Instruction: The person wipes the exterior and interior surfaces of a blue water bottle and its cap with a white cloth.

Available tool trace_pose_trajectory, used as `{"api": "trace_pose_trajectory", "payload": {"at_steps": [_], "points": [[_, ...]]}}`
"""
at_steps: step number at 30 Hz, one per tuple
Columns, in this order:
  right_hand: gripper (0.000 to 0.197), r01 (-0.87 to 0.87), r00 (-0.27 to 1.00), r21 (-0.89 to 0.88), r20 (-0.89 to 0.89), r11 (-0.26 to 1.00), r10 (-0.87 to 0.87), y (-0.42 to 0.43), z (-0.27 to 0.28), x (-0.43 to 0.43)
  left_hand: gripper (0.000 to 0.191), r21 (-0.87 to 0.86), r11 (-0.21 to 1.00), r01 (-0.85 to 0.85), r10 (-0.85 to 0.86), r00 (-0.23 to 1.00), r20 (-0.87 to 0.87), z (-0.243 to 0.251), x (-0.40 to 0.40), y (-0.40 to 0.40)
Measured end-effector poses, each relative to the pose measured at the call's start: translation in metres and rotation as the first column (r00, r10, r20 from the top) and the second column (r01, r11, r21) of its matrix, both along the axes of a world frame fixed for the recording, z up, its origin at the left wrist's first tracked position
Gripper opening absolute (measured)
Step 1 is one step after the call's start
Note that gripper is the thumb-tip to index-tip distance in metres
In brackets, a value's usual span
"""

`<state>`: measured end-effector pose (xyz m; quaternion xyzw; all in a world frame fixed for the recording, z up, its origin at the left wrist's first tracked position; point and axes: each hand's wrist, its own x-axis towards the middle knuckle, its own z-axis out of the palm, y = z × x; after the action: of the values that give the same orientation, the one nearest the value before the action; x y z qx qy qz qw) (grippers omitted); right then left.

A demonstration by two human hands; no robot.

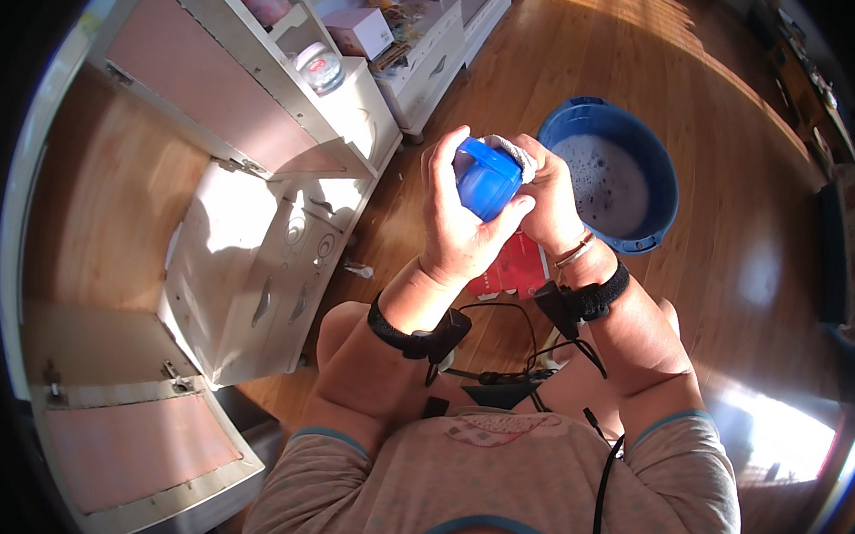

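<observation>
My left hand point(452, 221) is wrapped around a blue plastic container point(490, 184) with a handle-like strip across its upper end. A light-coloured cloth point(517, 156) lies bunched against the container's far side, pinched by my right hand point(556, 197), whose fingers are partly hidden behind it. Both hands are raised in front of me over the wooden floor. To the right of them a blue plastic tub point(603, 174) holds sudsy, greyish water. Beneath my hands a red printed cardboard piece point(510, 267) lies on the floor.
A white cabinet point(245, 259) with opened pink-panelled doors point(214, 79) stands at the left. Its shelf holds a lidded clear jar point(320, 69); a white box point(359, 33) sits on the unit beyond. Black cables point(516, 377) hang between my forearms. A small clear item point(358, 268) lies near the cabinet.
</observation>
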<state>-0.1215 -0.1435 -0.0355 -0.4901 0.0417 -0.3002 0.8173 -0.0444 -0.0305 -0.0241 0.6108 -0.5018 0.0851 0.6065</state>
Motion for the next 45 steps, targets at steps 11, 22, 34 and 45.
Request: {"api": "trace_pose_trajectory", "payload": {"at_steps": [11, 22, 34, 45], "points": [[0.024, 0.038, 0.999, 0.065, -0.015, 0.997, -0.037, 0.007, -0.006, 0.007, 0.077, -0.014, 0.998, -0.066, 0.068, 0.981, 0.184, 0.005, 0.009, -0.001], [0.047, 0.307, 0.875, -0.935, 0.203, 0.18, -0.44, -0.004, 0.022, -0.009, 0.064, 0.145, 0.987, -0.063, 0.06, 0.998, 0.026, 0.01, 0.014, 0.002], [0.013, 0.233, 0.863, -0.814, -0.078, 0.532, -0.499, 0.012, 0.024, -0.002, 0.061, -0.006, 0.995, -0.104, 0.104, 0.98, 0.17, 0.012, 0.014, 0.008], [0.016, -0.228, 0.9, -0.123, -0.406, 0.966, 0.161, 0.006, 0.015, -0.011, 0.073, -0.139, 0.99, -0.004, 0.06, 0.916, 0.396, 0.021, 0.012, 0.01]]}}
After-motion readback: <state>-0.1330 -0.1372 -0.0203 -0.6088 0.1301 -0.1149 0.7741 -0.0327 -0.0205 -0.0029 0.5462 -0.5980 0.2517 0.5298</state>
